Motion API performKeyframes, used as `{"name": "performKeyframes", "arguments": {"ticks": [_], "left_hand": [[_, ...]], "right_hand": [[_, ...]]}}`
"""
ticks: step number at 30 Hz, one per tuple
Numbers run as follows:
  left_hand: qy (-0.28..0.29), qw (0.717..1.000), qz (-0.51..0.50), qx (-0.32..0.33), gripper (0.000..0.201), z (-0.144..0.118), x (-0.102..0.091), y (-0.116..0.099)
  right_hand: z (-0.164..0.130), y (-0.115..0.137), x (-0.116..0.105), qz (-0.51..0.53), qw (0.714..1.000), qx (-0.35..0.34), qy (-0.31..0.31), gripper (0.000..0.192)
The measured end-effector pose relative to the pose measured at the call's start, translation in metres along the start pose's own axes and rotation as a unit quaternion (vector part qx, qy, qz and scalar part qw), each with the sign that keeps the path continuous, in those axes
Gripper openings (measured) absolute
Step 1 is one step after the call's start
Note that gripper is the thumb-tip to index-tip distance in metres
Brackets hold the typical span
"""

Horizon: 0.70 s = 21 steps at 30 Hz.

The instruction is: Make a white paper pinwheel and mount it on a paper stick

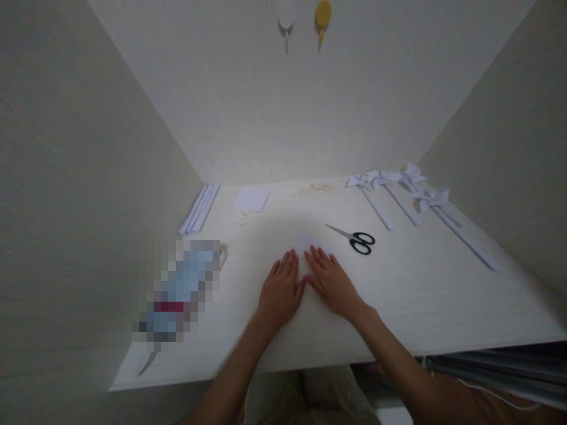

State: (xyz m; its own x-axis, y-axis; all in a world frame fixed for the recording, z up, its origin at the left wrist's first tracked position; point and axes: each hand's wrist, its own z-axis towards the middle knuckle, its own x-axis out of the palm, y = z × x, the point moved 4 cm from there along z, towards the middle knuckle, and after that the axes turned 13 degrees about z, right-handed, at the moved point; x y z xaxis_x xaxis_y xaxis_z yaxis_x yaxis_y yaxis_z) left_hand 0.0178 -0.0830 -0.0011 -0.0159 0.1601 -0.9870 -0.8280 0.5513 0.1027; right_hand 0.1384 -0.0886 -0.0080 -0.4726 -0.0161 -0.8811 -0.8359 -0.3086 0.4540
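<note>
Both hands [305, 286] flat on paper [309, 243]

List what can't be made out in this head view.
- Paper: mostly hidden under left hand and right hand; shape and folds unclear.
- Pixelated block, table's left: blurred out, cannot be identified.
- Two hanging things on the wall: cut by the top edge.
- Pinwheels: too small and pale to count for certain.
- Stack under the table's right edge: dark, cut off.

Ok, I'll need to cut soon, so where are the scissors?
In the head view, the scissors lie on the table, right of centre, just beyond the right hand and near the pinwheels.
</note>
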Motion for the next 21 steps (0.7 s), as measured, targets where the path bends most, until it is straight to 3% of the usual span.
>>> {"name": "performKeyframes", "arguments": {"ticks": [8,21], "left_hand": [[-0.004,1.000,-0.001,-0.006,0.049,0.001,0.000,0.000],[0.002,1.000,0.006,-0.007,0.052,0.000,-0.002,0.000]], "right_hand": [[-0.001,0.016,0.004,-0.015,0.999,0.043,-0.007,0.053],[-0.028,-0.028,-0.020,-0.044,0.988,0.121,-0.091,0.047]]}}
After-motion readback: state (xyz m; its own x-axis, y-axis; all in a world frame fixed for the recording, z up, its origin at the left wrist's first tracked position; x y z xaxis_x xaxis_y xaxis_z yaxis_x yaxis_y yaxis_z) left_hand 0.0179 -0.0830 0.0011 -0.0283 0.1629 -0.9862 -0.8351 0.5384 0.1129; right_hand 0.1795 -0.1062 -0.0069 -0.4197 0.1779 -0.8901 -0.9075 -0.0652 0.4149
